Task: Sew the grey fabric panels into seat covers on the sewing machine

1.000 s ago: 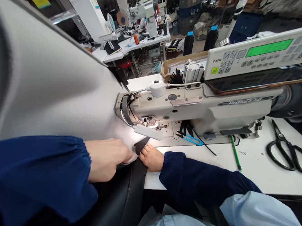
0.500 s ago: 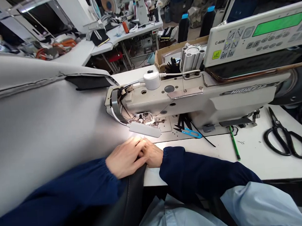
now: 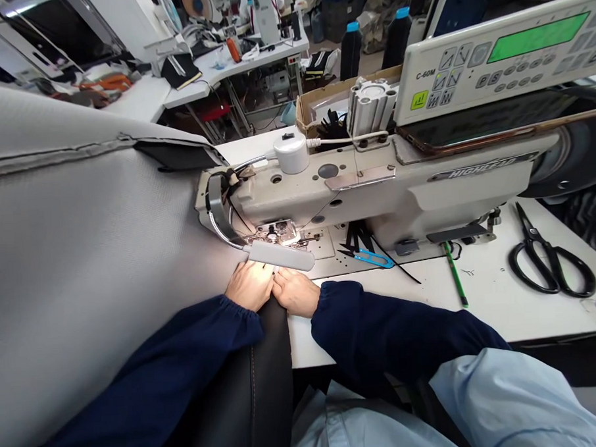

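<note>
A large grey fabric piece (image 3: 82, 259) spreads over the left half of the view, with a black leather-like panel (image 3: 255, 383) running down from under my hands. My left hand (image 3: 249, 286) and my right hand (image 3: 294, 293) lie side by side on the seam edge, just in front of the needle area (image 3: 277, 234) of a beige sewing machine (image 3: 376, 194). Both hands press on the material with fingers curled forward; the fingertips are hidden under the machine's lamp bar (image 3: 280, 256).
Blue thread snips (image 3: 373, 258) and a green pencil (image 3: 454, 281) lie on the white table (image 3: 484, 307). Black scissors (image 3: 546, 259) rest at the right. A control panel (image 3: 503, 56) sits atop the machine. Other workstations stand behind.
The raised grey fabric has dropped flat to the left. Both hands have moved forward together to the needle area, under the lamp.
</note>
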Motion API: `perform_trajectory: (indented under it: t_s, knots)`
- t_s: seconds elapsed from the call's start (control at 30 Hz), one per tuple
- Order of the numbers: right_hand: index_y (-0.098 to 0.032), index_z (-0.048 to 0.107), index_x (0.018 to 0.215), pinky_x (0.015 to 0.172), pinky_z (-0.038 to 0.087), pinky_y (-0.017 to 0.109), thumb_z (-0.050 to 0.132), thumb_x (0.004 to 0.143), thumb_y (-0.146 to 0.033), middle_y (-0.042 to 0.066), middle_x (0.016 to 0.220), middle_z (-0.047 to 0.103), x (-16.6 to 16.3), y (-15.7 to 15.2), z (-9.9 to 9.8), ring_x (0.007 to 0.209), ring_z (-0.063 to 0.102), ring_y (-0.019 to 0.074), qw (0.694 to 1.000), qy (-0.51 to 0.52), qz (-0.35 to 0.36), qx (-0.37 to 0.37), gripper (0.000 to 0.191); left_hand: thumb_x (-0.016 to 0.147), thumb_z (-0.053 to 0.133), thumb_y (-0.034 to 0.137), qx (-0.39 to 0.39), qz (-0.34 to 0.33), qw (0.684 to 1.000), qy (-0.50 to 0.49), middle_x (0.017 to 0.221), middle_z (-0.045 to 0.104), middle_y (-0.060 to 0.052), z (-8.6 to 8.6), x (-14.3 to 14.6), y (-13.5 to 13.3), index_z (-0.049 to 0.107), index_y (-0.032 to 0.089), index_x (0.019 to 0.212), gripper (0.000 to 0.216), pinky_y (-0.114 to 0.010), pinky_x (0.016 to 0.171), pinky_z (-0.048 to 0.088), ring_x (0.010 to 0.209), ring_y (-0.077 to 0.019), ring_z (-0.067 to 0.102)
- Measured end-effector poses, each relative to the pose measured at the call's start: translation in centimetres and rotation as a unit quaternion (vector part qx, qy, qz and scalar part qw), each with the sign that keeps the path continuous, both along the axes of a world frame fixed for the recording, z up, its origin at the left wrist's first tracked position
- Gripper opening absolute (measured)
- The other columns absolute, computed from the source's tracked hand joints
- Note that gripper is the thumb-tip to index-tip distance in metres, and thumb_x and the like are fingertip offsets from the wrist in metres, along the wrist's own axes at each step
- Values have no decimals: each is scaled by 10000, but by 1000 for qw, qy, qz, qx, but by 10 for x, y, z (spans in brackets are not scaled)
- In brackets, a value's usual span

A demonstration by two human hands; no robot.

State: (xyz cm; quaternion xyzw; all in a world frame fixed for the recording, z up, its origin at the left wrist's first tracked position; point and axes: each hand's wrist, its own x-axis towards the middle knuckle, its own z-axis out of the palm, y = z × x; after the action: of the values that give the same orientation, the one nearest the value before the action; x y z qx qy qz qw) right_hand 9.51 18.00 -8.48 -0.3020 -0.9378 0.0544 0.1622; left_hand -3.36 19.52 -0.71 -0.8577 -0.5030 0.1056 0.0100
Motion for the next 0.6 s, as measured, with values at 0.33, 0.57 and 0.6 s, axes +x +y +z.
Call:
perform_trajectory:
  t_s: [0.33, 0.57, 0.6]
  knots:
    - [-106, 533, 1208, 961, 373, 429, 552, 798, -177, 170, 1255, 488, 9, 8, 10, 1199, 399, 309, 997, -12, 72, -16, 417, 808, 371, 160, 17, 20, 998, -61, 1057, 620, -125, -15, -3, 20, 615, 120, 994, 309, -335, 929, 429, 1030, -232, 548]
    - [-57, 601, 1007, 864, 453, 360, 436, 866, -85, 188, 1117, 588, 18, -3, 6, 1049, 546, 226, 999, -22, 36, 17, 218, 692, 398, 26, 52, -55, 997, 17, 753, 627, -112, -23, -13, 4, 626, 126, 744, 254, -320, 722, 479, 752, -214, 587]
    - [-69, 599, 1001, 862, 455, 357, 433, 867, -77, 179, 1117, 589, 20, -3, 6, 1051, 545, 217, 999, -16, 32, 14, 213, 678, 404, 16, 53, -65, 996, 11, 737, 619, -107, -25, -13, 3, 620, 128, 730, 249, -314, 713, 478, 742, -208, 581]
